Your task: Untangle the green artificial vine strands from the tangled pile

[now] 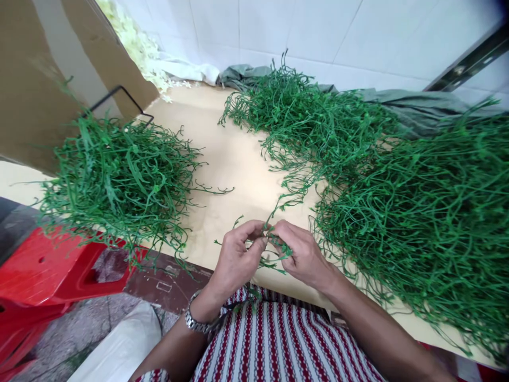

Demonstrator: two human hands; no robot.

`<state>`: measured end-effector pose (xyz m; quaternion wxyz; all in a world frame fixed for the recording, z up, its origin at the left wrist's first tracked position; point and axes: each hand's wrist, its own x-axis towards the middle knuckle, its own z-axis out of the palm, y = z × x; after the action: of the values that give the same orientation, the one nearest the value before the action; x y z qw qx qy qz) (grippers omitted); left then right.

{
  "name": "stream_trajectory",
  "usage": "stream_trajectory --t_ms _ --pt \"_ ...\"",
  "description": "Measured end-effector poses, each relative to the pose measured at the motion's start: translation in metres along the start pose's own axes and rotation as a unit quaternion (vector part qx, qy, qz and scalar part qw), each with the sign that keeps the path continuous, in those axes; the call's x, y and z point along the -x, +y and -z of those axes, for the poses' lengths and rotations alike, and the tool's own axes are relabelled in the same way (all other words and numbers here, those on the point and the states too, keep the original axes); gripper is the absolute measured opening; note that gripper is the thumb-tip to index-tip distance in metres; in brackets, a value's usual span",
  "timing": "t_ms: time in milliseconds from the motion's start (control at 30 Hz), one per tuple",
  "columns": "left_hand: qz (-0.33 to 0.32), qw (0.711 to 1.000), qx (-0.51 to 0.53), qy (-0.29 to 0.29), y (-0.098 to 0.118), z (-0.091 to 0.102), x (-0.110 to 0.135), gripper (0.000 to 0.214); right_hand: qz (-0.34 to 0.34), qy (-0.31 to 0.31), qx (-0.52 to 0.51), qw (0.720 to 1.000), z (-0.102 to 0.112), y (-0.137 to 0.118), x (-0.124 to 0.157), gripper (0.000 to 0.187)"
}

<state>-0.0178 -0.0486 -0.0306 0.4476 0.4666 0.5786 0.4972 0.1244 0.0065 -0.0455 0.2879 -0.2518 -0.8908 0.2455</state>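
Close to the table's front edge, my left hand (pixel 242 257) and my right hand (pixel 301 252) meet, fingertips pinched on a thin green artificial plant stem (pixel 274 212). Its branched sprigs stick out above and below the fingers, and part of the stem is hidden behind them. On the right lies a large heap of similar green stems (pixel 429 212), close to my right hand. Farther back is another pile of stems (pixel 306 111). To the left sits a separate bundle of leafier green stems (pixel 119 175).
A cardboard box (pixel 59 69) stands at the back left, with a bent black wire (pixel 115 93) before it. Pale yellow pieces (pixel 135 45) lie behind the box. Green-grey cloth (pixel 421 109) runs along the tiled wall (pixel 286 26). A red plastic stool (pixel 43 265) is below left of the table (pixel 234 159).
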Motion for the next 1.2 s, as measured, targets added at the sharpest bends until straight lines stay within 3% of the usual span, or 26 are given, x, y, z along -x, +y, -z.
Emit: stream_trajectory --t_ms 133,300,367,467,667,767,933,1033,1100,1133,1200 --pt "-0.007 0.997 -0.059 -0.044 0.005 0.008 -0.003 0.008 0.022 -0.036 0.023 0.999 0.006 -0.002 -0.001 0.036" --pt "-0.024 0.989 -0.115 -0.092 0.008 0.017 -0.007 0.013 0.035 -0.077 0.118 0.989 0.014 -0.005 -0.002 0.03" --pt "-0.017 0.99 -0.086 -0.114 0.007 0.019 -0.007 0.014 0.036 -0.105 0.097 0.989 0.017 -0.004 -0.002 0.028" --pt "0.005 0.983 -0.016 -0.185 0.007 0.023 -0.008 0.017 0.039 -0.18 -0.03 0.982 0.022 -0.003 -0.005 0.02" --pt "-0.007 0.92 0.008 -0.391 0.011 0.032 -0.007 0.021 0.005 -0.36 -0.283 0.889 0.031 -0.004 -0.009 0.017" --pt "-0.013 0.899 0.001 -0.437 0.016 0.032 -0.005 0.026 0.006 -0.399 -0.316 0.861 0.029 -0.003 -0.008 0.018" --pt "-0.024 0.873 -0.016 -0.487 0.025 0.032 -0.007 0.032 0.035 -0.41 -0.351 0.841 0.03 -0.007 -0.012 0.017" --pt "-0.016 0.831 -0.006 -0.555 0.027 0.039 -0.012 0.03 0.07 -0.455 -0.396 0.794 0.039 -0.01 -0.017 0.021" --pt "0.011 0.838 0.022 -0.546 0.025 0.045 -0.015 0.025 0.055 -0.464 -0.412 0.783 0.049 -0.007 -0.019 0.026" --pt "0.032 0.861 0.042 -0.505 0.024 0.048 -0.016 0.021 0.026 -0.442 -0.407 0.799 0.053 -0.005 -0.019 0.027" --pt "0.062 0.922 0.1 -0.368 0.022 0.05 -0.02 0.011 -0.064 -0.337 -0.376 0.861 0.059 0.001 -0.019 0.028"
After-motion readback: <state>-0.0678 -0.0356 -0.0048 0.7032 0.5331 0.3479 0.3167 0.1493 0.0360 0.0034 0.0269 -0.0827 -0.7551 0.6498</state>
